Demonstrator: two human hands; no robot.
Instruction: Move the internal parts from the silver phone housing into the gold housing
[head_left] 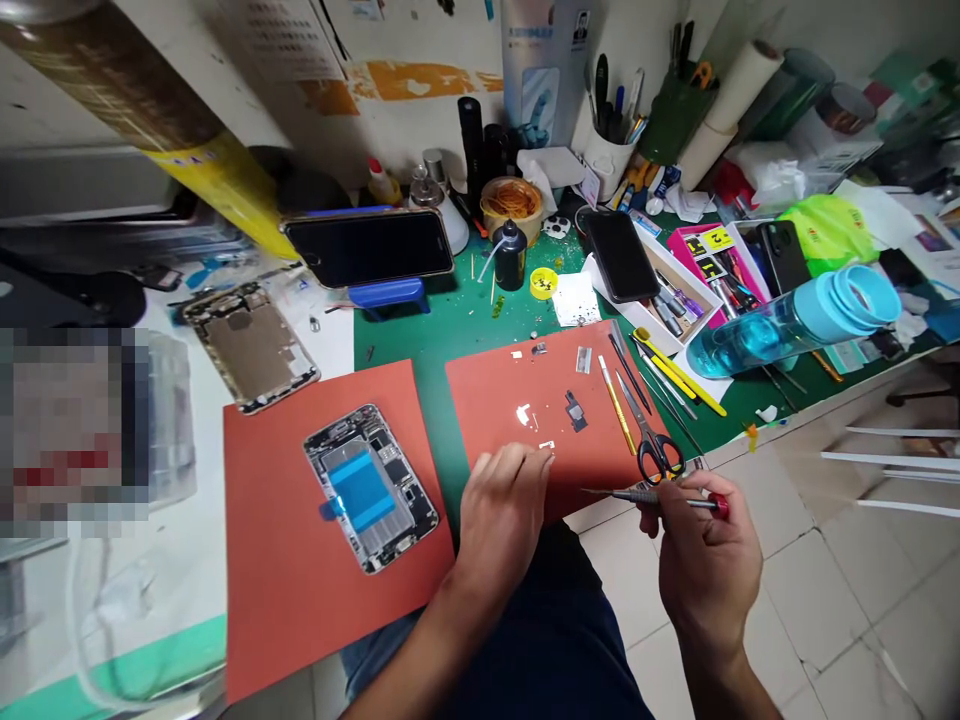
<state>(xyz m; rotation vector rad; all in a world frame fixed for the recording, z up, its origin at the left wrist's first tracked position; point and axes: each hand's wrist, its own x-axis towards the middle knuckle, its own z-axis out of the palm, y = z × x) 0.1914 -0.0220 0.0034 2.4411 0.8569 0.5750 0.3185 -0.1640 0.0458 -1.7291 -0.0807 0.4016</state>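
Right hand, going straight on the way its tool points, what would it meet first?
Probably the left hand, since the slim tool in the right hand points toward it; depth is unclear from this single view.

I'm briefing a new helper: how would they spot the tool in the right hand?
Of the two reddish mats, find the right one, with black-handled scissors along its right side. Just below them in the picture, the right hand holds a slim grey tool. Its red end sets it apart from the yellow pen-like tool beside the scissors.
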